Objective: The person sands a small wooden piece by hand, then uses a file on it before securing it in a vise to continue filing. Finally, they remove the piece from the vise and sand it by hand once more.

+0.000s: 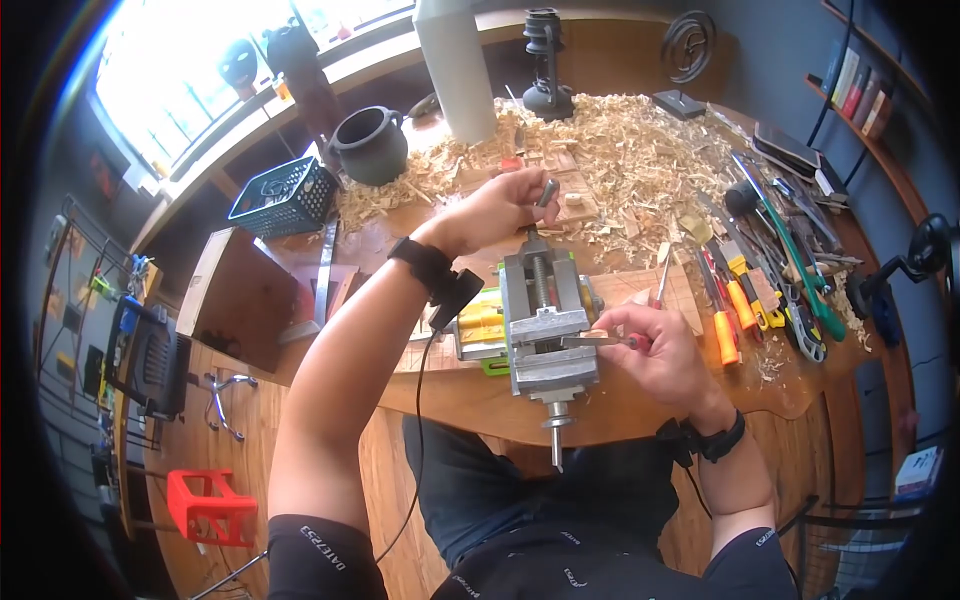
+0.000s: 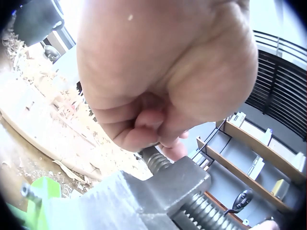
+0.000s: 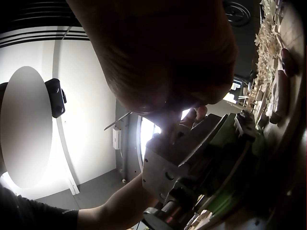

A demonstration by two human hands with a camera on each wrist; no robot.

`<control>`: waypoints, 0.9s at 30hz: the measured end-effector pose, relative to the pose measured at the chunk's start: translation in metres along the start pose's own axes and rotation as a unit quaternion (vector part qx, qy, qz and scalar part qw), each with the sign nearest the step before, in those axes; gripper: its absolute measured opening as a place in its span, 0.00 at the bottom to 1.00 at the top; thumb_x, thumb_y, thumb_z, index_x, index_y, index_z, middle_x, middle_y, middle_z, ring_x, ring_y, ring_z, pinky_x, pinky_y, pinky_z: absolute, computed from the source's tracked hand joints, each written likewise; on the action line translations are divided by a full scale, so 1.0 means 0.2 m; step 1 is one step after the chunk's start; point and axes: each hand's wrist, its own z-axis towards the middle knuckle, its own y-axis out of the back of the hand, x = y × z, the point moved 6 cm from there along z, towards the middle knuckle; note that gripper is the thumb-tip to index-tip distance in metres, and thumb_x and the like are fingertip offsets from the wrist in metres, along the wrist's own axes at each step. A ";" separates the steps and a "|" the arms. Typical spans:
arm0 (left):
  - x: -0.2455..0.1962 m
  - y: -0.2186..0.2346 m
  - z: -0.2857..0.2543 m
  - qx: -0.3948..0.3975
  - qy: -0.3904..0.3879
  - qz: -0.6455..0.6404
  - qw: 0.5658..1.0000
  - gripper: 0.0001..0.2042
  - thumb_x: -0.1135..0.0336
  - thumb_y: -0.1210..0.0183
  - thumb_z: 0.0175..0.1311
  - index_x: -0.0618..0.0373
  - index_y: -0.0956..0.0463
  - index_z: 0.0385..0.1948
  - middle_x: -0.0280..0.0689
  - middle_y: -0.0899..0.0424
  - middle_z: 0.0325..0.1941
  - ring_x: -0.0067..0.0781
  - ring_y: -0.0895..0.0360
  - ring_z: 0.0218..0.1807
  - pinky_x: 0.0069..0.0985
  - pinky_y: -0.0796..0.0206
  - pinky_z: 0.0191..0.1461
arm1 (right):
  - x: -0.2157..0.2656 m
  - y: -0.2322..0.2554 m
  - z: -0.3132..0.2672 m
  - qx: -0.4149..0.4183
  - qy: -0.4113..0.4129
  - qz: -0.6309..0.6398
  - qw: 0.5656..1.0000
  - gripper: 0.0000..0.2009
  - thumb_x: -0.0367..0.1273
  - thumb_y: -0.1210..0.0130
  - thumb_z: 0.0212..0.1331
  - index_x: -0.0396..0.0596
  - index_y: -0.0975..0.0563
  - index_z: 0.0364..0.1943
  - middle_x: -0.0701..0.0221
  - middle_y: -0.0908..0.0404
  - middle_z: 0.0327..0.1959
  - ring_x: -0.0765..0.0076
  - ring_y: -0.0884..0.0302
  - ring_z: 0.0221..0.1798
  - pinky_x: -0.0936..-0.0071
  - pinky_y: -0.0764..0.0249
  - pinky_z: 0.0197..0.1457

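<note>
A grey metal bench vise (image 1: 548, 330) stands near the table's front edge. At its far end my left hand (image 1: 508, 200) has its fingers curled round the vise's crank handle (image 1: 549, 192). In the left wrist view those fingers close around the end of the threaded screw (image 2: 156, 160). My right hand (image 1: 660, 350) is at the right side of the jaws, pinching a small tool with a red handle (image 1: 637, 342). The tool's flat metal blade (image 1: 590, 341) points left across the jaw gap. Most of the handle is hidden by my fingers, and the right wrist view is dark there.
Wood shavings (image 1: 620, 150) cover the back of the table. Orange-handled tools (image 1: 725, 338), a utility knife (image 1: 800, 330) and a green-handled tool (image 1: 828, 320) lie to the right. A green basket (image 1: 285, 195), a dark pot (image 1: 372, 150) and a cardboard box (image 1: 235, 300) stand left.
</note>
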 end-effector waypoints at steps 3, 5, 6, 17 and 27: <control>0.03 0.01 -0.02 -0.029 0.035 -0.018 0.999 0.09 0.82 0.45 0.70 0.55 0.28 0.45 0.25 0.19 0.39 0.15 0.25 0.42 0.18 0.31 0.50 | 0.00 0.00 0.00 -0.002 -0.005 0.006 1.000 0.08 0.27 0.34 0.62 0.44 0.15 0.44 0.84 0.32 0.24 0.89 0.40 0.26 0.81 0.43 0.28; 0.02 0.00 -0.02 -0.054 0.040 0.005 0.998 0.08 0.80 0.45 0.72 0.53 0.28 0.45 0.24 0.18 0.41 0.12 0.27 0.38 0.16 0.35 0.42 | -0.01 0.00 0.00 0.004 -0.020 0.010 1.000 0.07 0.27 0.34 0.62 0.45 0.15 0.43 0.85 0.33 0.24 0.90 0.41 0.26 0.81 0.44 0.27; 0.02 0.01 -0.03 -0.079 0.047 0.027 0.995 0.08 0.78 0.45 0.73 0.52 0.28 0.46 0.22 0.17 0.42 0.09 0.29 0.35 0.13 0.39 0.35 | -0.01 0.00 0.00 0.005 -0.017 0.008 1.000 0.07 0.27 0.34 0.62 0.45 0.15 0.43 0.85 0.33 0.24 0.90 0.41 0.26 0.81 0.44 0.27; -0.36 -0.32 -0.61 -0.363 -0.087 0.322 0.870 0.19 0.68 0.30 0.60 0.58 0.24 0.52 0.44 0.21 0.54 0.44 0.24 0.51 0.35 0.30 0.54 | -0.02 0.21 -0.13 -0.042 -0.009 0.090 0.995 0.09 0.29 0.48 0.73 0.43 0.20 0.51 0.85 0.28 0.24 0.91 0.39 0.28 0.84 0.43 0.32; -0.13 -0.64 -0.91 -0.393 -0.106 0.330 0.851 0.24 0.68 0.30 0.58 0.59 0.27 0.56 0.49 0.27 0.62 0.46 0.27 0.62 0.35 0.30 0.57 | 0.00 0.39 -0.21 -0.150 0.002 0.075 0.986 0.07 0.30 0.44 0.73 0.42 0.18 0.45 0.81 0.21 0.27 0.92 0.33 0.29 0.88 0.41 0.32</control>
